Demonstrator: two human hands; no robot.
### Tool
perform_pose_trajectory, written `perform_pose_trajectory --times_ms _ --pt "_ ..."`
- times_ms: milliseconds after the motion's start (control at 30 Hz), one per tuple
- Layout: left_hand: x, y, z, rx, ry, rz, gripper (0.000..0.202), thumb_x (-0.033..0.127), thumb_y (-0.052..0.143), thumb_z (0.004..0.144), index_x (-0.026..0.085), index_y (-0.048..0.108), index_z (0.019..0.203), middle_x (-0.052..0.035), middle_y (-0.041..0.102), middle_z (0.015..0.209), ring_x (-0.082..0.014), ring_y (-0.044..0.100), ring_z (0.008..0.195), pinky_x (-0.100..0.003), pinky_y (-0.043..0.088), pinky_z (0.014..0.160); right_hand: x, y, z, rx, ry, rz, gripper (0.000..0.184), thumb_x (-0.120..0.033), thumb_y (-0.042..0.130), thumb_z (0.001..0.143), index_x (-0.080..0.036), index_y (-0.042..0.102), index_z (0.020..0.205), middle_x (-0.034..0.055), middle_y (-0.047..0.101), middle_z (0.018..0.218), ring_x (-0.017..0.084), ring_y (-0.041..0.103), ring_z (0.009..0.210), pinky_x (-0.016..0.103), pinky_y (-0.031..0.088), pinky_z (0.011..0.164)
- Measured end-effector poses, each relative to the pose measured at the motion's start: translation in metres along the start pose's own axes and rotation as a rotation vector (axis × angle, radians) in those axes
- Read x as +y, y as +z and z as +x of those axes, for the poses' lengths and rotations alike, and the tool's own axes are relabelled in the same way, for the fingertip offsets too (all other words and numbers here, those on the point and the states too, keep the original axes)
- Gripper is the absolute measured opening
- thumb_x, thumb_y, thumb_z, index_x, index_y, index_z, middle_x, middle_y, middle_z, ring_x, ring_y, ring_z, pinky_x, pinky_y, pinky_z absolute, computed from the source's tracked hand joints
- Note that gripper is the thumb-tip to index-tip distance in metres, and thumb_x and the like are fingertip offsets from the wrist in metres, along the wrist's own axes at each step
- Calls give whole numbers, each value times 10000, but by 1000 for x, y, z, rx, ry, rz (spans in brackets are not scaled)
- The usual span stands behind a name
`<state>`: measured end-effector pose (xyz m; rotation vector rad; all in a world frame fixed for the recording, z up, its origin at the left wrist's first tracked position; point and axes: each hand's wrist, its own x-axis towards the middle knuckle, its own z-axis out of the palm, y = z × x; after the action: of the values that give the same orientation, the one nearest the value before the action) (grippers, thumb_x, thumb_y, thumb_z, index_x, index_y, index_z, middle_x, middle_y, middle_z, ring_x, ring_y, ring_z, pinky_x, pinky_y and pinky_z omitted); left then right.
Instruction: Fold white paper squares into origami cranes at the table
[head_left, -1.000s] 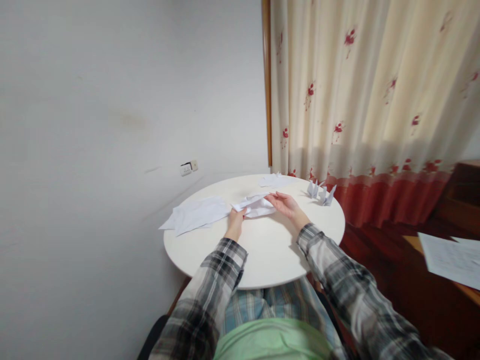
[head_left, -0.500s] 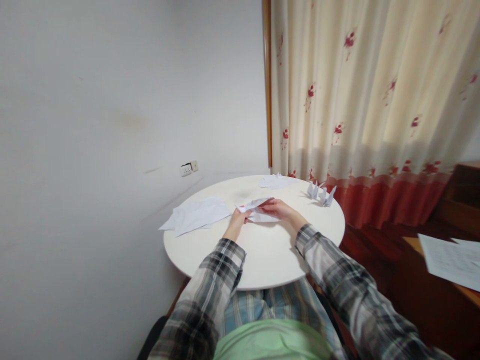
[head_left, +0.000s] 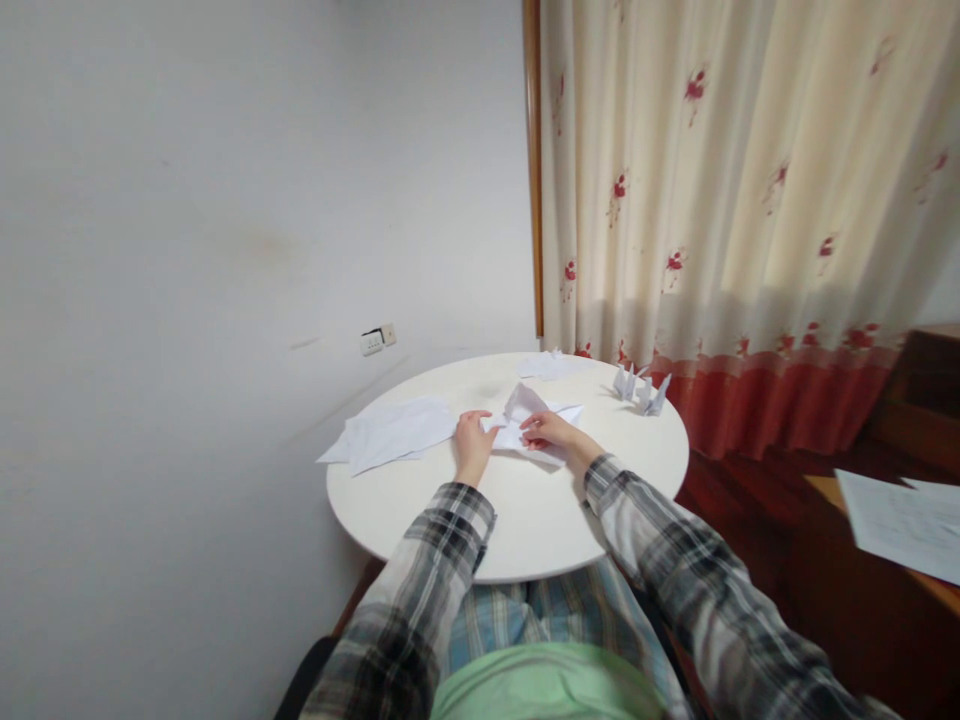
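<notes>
A partly folded white paper (head_left: 531,420) lies on the round white table (head_left: 525,520) with a flap standing up at its far side. My left hand (head_left: 472,446) pinches its left edge. My right hand (head_left: 550,430) rests on the paper's middle with fingers curled, pressing it down. Both arms wear plaid sleeves.
A loose stack of white sheets (head_left: 394,430) lies left of my hands. Two small folded paper figures (head_left: 641,388) stand at the far right of the table, and more crumpled paper (head_left: 547,365) lies at the far edge. A wall is to the left, a curtain behind, a wooden desk with papers (head_left: 900,520) to the right.
Both hands drew the paper nearer to me and turned it. A flap now stands up at its far side. My right hand moved from the paper's right end onto its middle.
</notes>
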<state>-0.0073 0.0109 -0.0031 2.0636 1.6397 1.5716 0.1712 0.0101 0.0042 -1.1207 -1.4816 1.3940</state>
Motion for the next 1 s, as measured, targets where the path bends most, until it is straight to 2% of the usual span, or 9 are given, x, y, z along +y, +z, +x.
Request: perform_pose_trajectory --times_ms 133,367,433,567,667,767,833,900,1000 --pt "-1 -1 -1 -7 -8 125 44 224 624 705 190 646 723 -66 580 878 -202 549 888 -304 398 823 -1 2 -2 26 17 -102 95 -93 626 634 -135 578 705 -14 601 447 84 521 361 155 400 362" --pt "1 -2 -2 31 -53 168 85 231 570 731 194 632 685 -69 607 862 -219 555 874 -317 392 811 1 2 -1 73 -51 -317 59 -125 579 658 -129 591 600 -47 509 341 66 439 306 159 336 345" --pt "6 -4 -3 26 -14 161 57 227 589 720 196 629 744 -75 607 903 -233 540 920 -336 380 845 2 2 -2 84 -55 -344 62 -141 574 661 -126 601 607 -45 509 346 64 432 312 164 336 358" --pt "21 -9 -5 113 143 97 417 183 640 675 181 541 1080 -122 537 1142 -273 443 1106 -393 300 963 1 2 -4 66 -80 -361 89 -163 561 665 -132 611 598 -40 512 363 62 427 331 176 353 388" --pt "32 -10 -7 -4 239 -56 351 143 571 721 189 551 1069 -104 570 1089 -241 474 1076 -359 301 973 -2 2 -5 38 -91 -379 144 -150 549 668 -137 578 527 -36 507 360 57 415 325 176 343 383" --pt "36 -7 -10 -234 187 -233 199 153 575 716 217 625 898 -53 630 868 -195 560 858 -284 382 855 -4 2 -7 33 -86 -391 153 -124 542 668 -137 565 517 -42 503 357 48 414 316 162 337 378" --pt "34 -4 -12 -322 157 -250 87 191 608 704 223 640 778 -37 624 730 -181 570 730 -261 400 773 -5 2 -7 36 -82 -392 123 -119 542 671 -134 585 557 -44 508 361 54 431 318 163 348 384" --pt "31 -1 -13 -334 137 -205 9 228 629 698 219 630 694 -29 595 616 -181 567 655 -258 403 724 -4 3 -8 35 -76 -401 100 -125 542 679 -129 605 602 -42 513 362 67 456 325 170 360 390" --pt "24 4 -14 -299 40 -168 68 231 642 687 209 600 638 -29 571 552 -190 570 638 -264 406 708 -3 5 -7 66 -73 -468 84 -135 552 690 -118 631 668 -41 515 364 79 471 328 176 356 388"
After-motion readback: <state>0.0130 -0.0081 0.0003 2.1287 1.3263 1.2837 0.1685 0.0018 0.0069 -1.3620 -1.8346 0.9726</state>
